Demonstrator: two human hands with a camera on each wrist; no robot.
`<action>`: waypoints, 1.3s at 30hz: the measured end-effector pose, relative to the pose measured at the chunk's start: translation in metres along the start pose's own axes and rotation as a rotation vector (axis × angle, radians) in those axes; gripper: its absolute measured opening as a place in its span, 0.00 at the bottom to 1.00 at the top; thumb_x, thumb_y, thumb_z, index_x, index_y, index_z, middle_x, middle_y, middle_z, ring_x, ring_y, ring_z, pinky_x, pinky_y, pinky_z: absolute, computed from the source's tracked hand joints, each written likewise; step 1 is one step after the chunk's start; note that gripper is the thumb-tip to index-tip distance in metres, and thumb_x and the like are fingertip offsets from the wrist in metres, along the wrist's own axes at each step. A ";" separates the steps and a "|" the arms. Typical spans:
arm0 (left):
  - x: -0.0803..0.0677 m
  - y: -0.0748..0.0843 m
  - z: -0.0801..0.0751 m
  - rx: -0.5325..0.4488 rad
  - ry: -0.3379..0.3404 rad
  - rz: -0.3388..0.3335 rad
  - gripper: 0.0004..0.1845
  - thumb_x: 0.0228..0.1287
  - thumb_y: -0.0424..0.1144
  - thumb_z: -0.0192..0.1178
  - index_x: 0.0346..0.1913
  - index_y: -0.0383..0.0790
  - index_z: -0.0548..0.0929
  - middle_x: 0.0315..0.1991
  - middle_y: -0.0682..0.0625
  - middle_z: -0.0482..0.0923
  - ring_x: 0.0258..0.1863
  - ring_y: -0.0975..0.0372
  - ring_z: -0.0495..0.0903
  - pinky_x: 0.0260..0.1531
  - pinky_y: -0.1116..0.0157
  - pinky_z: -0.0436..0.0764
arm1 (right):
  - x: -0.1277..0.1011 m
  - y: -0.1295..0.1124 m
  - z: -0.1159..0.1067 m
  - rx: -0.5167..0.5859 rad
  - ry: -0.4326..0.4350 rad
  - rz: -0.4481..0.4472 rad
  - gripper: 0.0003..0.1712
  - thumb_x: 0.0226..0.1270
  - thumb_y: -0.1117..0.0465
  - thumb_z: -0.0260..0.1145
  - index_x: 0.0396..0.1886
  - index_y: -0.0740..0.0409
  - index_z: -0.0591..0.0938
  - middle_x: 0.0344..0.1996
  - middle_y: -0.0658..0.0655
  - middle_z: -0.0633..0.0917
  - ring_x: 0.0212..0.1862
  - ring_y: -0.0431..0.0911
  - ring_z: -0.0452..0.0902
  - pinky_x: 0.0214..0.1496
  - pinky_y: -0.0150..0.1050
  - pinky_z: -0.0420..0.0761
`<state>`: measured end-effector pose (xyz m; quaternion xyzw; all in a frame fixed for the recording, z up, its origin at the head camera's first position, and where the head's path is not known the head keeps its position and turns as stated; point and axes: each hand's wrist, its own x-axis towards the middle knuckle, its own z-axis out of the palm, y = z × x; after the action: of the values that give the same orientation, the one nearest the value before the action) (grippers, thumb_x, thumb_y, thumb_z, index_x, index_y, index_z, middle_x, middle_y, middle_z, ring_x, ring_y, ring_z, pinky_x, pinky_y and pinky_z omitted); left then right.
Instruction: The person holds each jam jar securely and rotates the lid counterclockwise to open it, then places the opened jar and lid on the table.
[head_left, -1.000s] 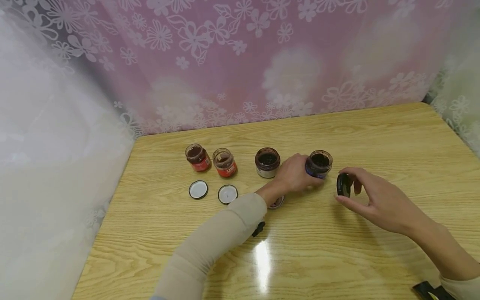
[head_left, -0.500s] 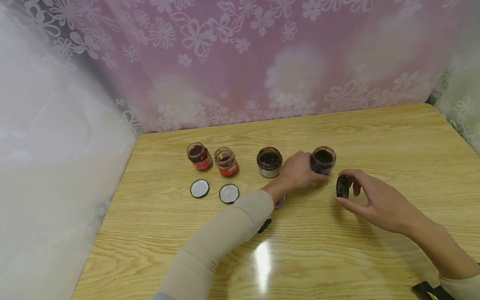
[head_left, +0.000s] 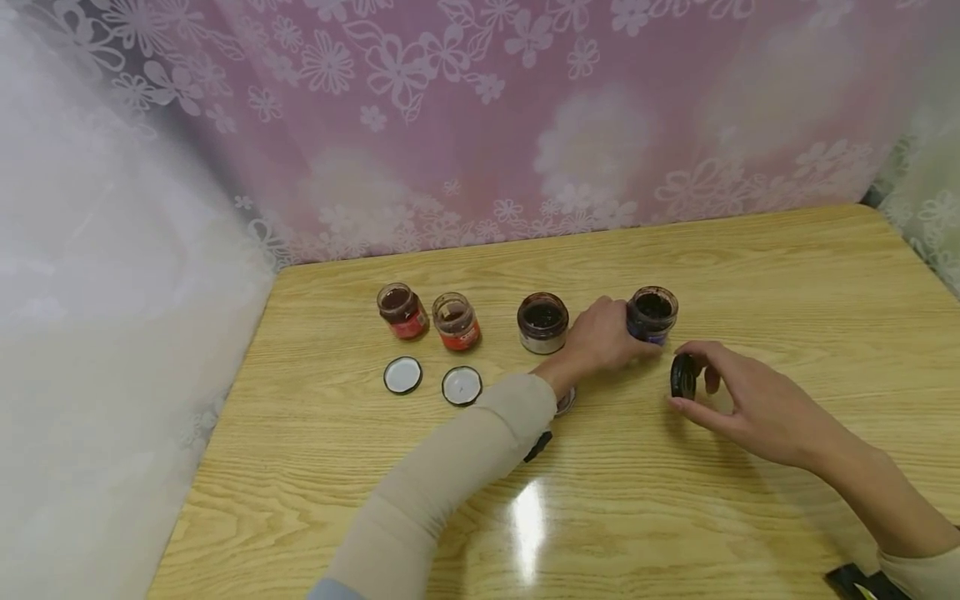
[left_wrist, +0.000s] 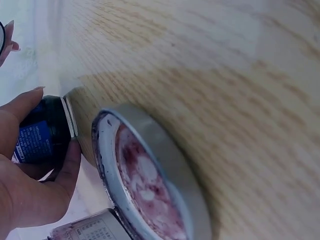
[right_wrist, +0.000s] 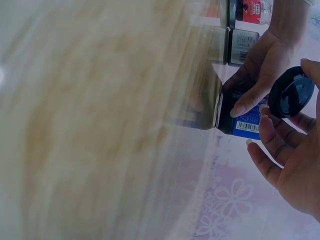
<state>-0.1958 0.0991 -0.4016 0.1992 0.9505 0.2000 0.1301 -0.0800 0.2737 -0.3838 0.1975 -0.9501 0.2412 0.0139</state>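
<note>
My left hand (head_left: 606,337) grips a dark glass jar (head_left: 652,310) with a blue label (right_wrist: 248,120), thumb on the near side. The jar stands upright and uncovered on the wooden table, dark residue round its rim. To its right, my right hand (head_left: 757,404) pinches a black lid (head_left: 683,377) on edge between thumb and fingers, above the table and apart from the jar. In the left wrist view, a lid (left_wrist: 150,175) lies inside up, smeared with reddish residue; my left forearm partly hides it in the head view.
Left of the held jar stand an uncovered jar with a pale label (head_left: 543,323) and two red-labelled jars, one (head_left: 456,322) beside the other (head_left: 402,311). Two white-lined lids lie before them, one lid (head_left: 402,375) left of the other (head_left: 461,386). A floral curtain (head_left: 525,125) hangs behind the table.
The left hand and the blue-labelled jar have shifted slightly right and back, nearly keeping pace with a small drift of the whole view. The right hand still holds the black lid almost unmoved.
</note>
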 end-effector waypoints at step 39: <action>-0.068 -0.049 -0.083 0.397 0.444 0.353 0.33 0.63 0.60 0.55 0.67 0.49 0.70 0.65 0.48 0.65 0.63 0.54 0.66 0.62 0.55 0.64 | 0.008 0.003 0.002 0.067 -0.050 -0.036 0.43 0.55 0.46 0.73 0.65 0.57 0.66 0.50 0.56 0.80 0.48 0.52 0.78 0.40 0.50 0.78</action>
<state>-0.1786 0.0018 -0.3376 0.3335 0.9269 0.0689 -0.1579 -0.0881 0.2725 -0.3863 0.2208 -0.9379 0.2674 -0.0123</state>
